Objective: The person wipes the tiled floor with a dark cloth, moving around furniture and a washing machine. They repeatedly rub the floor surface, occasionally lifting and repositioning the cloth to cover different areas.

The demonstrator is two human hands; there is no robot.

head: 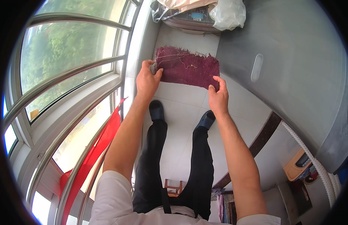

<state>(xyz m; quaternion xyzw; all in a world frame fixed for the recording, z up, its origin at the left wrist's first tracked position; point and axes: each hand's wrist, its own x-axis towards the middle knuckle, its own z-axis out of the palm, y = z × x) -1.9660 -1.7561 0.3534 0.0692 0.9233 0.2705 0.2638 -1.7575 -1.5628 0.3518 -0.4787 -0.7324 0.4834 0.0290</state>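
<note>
A maroon piece of fabric (188, 69) with frayed edges is stretched between my two hands, above the tiled floor. Loose pale threads and a small yellow speck lie on its face. My left hand (148, 77) pinches its left edge, where a bit of grey material shows beside the fingers. At the lower right corner, my right hand (219, 94) grips the cloth between thumb and fingers.
Metal window bars (78, 67) with a red cloth (103, 140) run along the left. Ahead stands an appliance with a display (188, 19), partly under plastic bags (228, 15). A large grey panel (286, 56) is on the right, near a white rope (306, 146). A small wooden stool (173, 187) shows between my legs.
</note>
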